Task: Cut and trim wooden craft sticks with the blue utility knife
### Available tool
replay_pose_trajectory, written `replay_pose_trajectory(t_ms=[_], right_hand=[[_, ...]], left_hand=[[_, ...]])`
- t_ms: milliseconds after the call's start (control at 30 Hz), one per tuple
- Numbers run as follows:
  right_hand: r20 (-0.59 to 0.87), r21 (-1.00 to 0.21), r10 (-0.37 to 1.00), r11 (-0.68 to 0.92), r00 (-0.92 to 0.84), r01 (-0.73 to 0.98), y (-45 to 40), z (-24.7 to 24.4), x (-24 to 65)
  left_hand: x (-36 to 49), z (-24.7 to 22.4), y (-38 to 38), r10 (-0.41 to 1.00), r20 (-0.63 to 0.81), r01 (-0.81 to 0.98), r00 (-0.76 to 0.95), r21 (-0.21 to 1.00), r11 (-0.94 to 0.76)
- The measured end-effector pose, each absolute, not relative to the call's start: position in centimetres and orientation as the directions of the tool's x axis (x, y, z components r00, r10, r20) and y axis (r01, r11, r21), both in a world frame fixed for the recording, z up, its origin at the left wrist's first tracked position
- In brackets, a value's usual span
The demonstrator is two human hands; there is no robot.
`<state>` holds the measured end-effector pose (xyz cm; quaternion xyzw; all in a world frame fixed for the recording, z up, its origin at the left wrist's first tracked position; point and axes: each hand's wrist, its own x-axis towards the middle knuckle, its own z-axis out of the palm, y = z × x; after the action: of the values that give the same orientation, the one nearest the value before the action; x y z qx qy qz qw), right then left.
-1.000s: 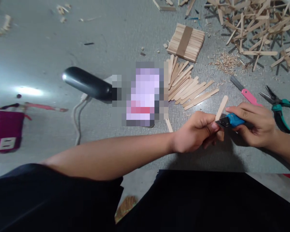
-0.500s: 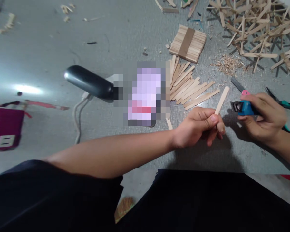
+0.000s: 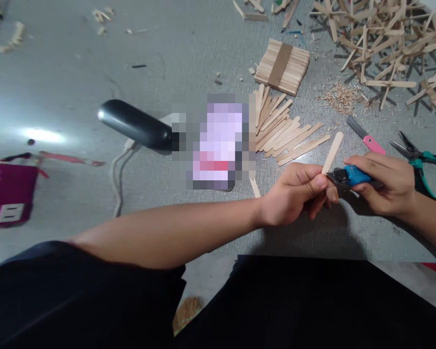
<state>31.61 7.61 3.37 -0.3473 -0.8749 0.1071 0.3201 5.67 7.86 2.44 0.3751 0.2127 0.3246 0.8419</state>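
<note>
A magenta pouch (image 3: 10, 191) with a white label is lying at the far left of the table (image 3: 181, 63), its contents hidden. A brown band (image 3: 280, 64) is wrapping a tight bundle (image 3: 297, 63) of flat wooden sticks. Just below the bundle, loose sticks (image 3: 292, 135) are fanning out beside a pixelated device (image 3: 220, 138).

The left hand (image 3: 294, 194) is pinching one wooden stick (image 3: 333, 151) between thumb and fingers. Most of the stick is projecting beyond the grip, slanting up and to the right, while its lower end is sitting at the thumb tip. The right hand (image 3: 388, 182) is closing around a blue cutter (image 3: 359, 175), whose dark blade is pointing left toward the stick's lower end, right by the left thumb; whether the edge is biting into the wood, one cannot tell.

Above the right hand, a pink-handled knife (image 3: 373, 143) is lying near teal-handled pliers (image 3: 417, 155). Fine shavings (image 3: 343, 99) are forming a small heap, and a tangle of crossed sticks (image 3: 388, 51) is filling the upper right.
</note>
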Motion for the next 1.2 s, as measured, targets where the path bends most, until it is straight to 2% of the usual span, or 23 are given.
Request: replay_pose_trajectory(t_ms=[267,367,700,967,1100,1200], right_hand=[[0.39,-0.512,0.712,0.694,-0.583,0.506,7.4,3.8,31.7],[0.368,-0.515,0.726,0.68,-0.581,0.523,7.2,3.9,31.6],[0.428,-0.494,0.736,0.676,-0.524,0.546,6.1,3.5,30.7],[0.525,-0.4,0.722,0.677,-0.451,0.618,6.5,2.9,30.7],[0.576,-0.381,0.707,0.677,-0.411,0.63,6.6,3.1,30.6],[0.653,-0.367,0.689,0.651,-0.314,0.665,6.8,3.5,30.6]], left_hand=[[5.5,2.1,7.6,0.737,-0.05,-0.355,0.674,0.853,0.383],[5.3,2.1,7.3,0.741,-0.019,-0.322,0.672,0.893,0.315],[5.3,1.5,6.4,0.796,0.049,-0.291,0.603,0.943,0.163],[5.8,2.1,7.4,0.755,-0.046,-0.405,0.655,0.822,0.401],[5.7,2.3,7.8,0.738,-0.074,-0.413,0.671,0.789,0.455],[5.7,2.3,7.8,0.737,-0.07,-0.424,0.672,0.78,0.46]])
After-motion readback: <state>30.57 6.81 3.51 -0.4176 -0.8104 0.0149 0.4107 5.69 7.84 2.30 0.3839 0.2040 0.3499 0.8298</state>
